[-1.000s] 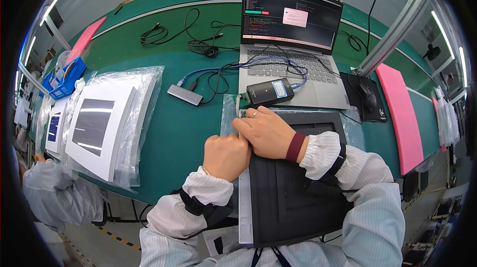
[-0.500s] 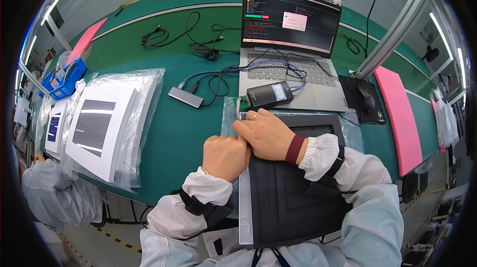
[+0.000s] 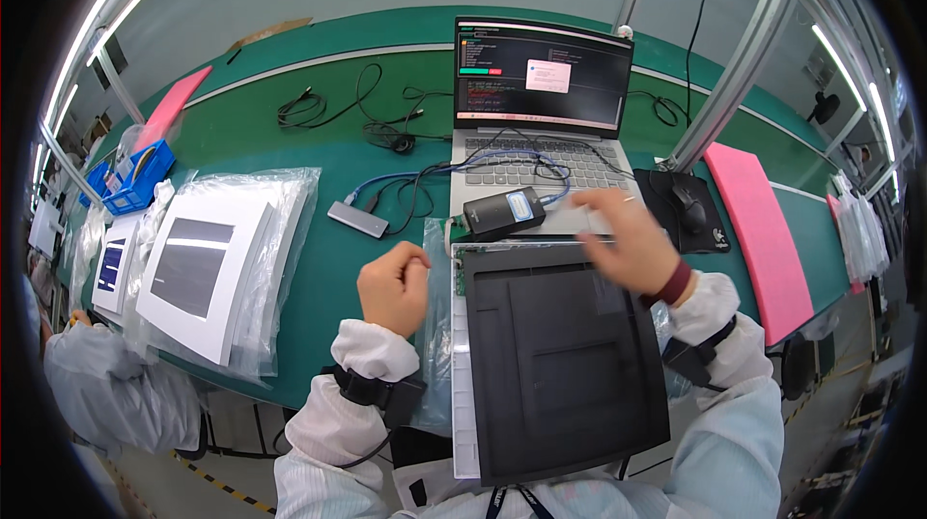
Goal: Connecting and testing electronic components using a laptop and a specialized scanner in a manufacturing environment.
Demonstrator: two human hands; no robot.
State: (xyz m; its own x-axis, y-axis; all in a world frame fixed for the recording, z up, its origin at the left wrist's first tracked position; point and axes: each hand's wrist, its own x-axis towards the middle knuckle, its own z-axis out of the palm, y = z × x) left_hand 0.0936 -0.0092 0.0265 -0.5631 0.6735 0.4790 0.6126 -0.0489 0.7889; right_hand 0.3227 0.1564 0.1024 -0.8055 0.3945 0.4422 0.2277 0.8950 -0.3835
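In front of me, a black rectangular panel with a recessed middle (image 3: 570,374) lies over a white frame (image 3: 464,403) whose left edge shows. A strip of green circuit board (image 3: 459,273) peeks out at its upper left corner. My left hand (image 3: 394,289) is a loose fist just left of that corner, with nothing visible in it. My right hand (image 3: 632,244) is above the panel's upper right, slightly blurred, thumb and fingers apart and holding nothing. Just beyond the panel, a black box with a pale label (image 3: 504,213) rests on the laptop's (image 3: 541,84) front left part.
A grey hub (image 3: 358,218) with blue and black cables lies left of the laptop. A mouse (image 3: 688,210) sits on a black pad beside pink foam (image 3: 763,249). White framed panels (image 3: 208,273) on clear bags and a blue bin (image 3: 138,181) stand left. Another person's sleeve (image 3: 121,384) is at far left.
My hands were together at the panel's upper left corner and have parted. The left drew back to the left; the right swung right over the panel, uncovering it. The view shifted slightly.
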